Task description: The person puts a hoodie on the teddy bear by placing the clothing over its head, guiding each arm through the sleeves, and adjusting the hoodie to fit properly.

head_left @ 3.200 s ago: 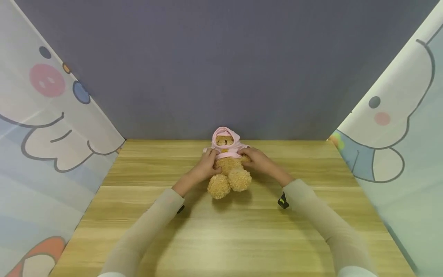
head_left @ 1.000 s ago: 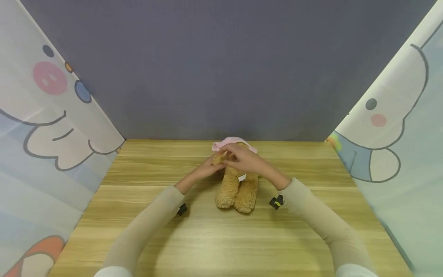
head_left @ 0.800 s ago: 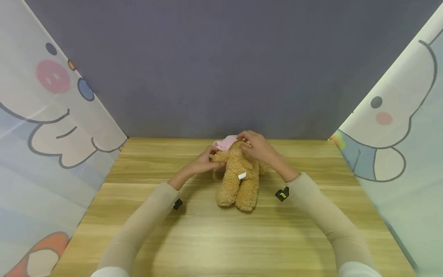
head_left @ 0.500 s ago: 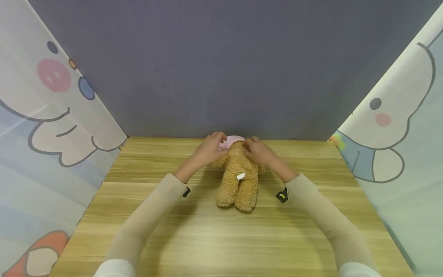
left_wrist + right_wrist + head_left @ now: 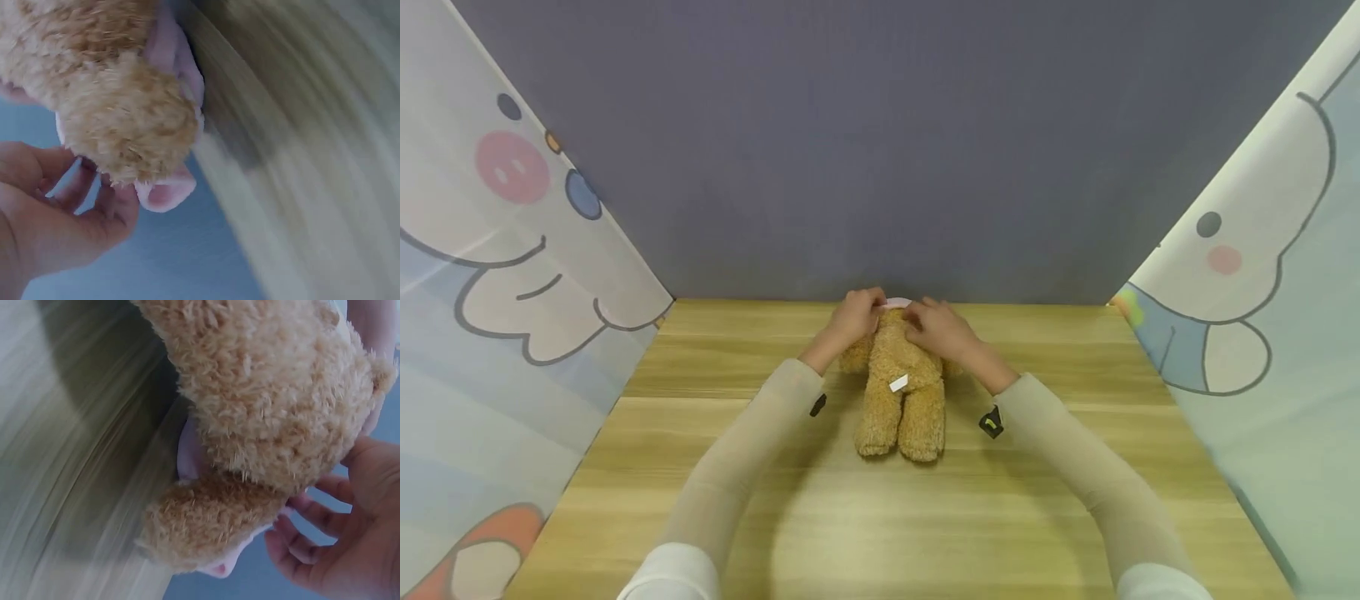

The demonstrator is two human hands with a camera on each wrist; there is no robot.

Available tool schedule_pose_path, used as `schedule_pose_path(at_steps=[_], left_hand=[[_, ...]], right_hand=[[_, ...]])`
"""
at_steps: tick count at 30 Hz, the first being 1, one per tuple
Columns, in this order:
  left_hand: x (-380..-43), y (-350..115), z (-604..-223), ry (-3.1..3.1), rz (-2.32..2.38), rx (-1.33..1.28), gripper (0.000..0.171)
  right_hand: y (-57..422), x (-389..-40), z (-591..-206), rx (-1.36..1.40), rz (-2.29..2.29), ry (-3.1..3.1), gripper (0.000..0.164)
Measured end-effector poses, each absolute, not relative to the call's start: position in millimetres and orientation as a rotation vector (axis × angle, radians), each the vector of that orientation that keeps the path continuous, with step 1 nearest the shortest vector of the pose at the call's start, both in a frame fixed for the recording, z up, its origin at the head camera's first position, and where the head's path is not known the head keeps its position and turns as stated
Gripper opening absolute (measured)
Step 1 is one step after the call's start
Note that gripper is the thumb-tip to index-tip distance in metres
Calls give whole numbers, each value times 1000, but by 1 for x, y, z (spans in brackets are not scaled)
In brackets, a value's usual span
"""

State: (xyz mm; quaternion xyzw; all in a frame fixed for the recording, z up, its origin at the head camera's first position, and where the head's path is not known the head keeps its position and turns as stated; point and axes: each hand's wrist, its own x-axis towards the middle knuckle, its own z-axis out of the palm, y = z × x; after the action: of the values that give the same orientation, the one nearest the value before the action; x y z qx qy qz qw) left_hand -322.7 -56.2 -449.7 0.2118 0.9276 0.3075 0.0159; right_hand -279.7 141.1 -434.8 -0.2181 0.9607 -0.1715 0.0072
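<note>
A tan teddy bear (image 5: 901, 354) lies face down on the wooden table, legs toward me, a white label (image 5: 898, 383) on its back. A pink doll hoodie (image 5: 897, 303) is bunched at its neck and head; only a strip shows in the head view. At the bear's left-side shoulder, my left hand (image 5: 856, 319) has curled fingers gripping the hoodie's edge. Its pink cloth (image 5: 167, 190) sticks out beside those fingers in the left wrist view. My right hand (image 5: 946, 332) pinches the hoodie's edge across the neck, its fingertips partly hidden behind the fur.
The wooden table (image 5: 880, 533) ends at a dark grey panel (image 5: 880, 150), just beyond the bear's head. Cartoon-printed curtains (image 5: 1262, 250) flank both sides. A small black device (image 5: 991, 422) hangs below the right sleeve, with another under the left.
The bear, earlier face up, has been turned onto its front. Its left-side arm was released, and both hands came to the hoodie at its neck. Recently the bear shifted slightly left.
</note>
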Motion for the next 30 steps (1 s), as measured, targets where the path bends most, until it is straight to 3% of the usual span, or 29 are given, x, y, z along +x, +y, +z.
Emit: schedule_pose_path(at_steps=[5,8,25,30], left_hand=[[-329,-70,-450,2374,1568,382,13],[-330,-75,-450,2167,1705,289,13],[-323,-73,-460,2745,808,762,44],[-315,-71,-462,2865,693,866,27]], right_hand=[[125,-273,-431,-679,-229,3083,35],[119,-270,-432,-649,-145,3100,36],[102,-264,-441,-705,22,3104,36],[99,-260,-445,-755,133,3084,39]])
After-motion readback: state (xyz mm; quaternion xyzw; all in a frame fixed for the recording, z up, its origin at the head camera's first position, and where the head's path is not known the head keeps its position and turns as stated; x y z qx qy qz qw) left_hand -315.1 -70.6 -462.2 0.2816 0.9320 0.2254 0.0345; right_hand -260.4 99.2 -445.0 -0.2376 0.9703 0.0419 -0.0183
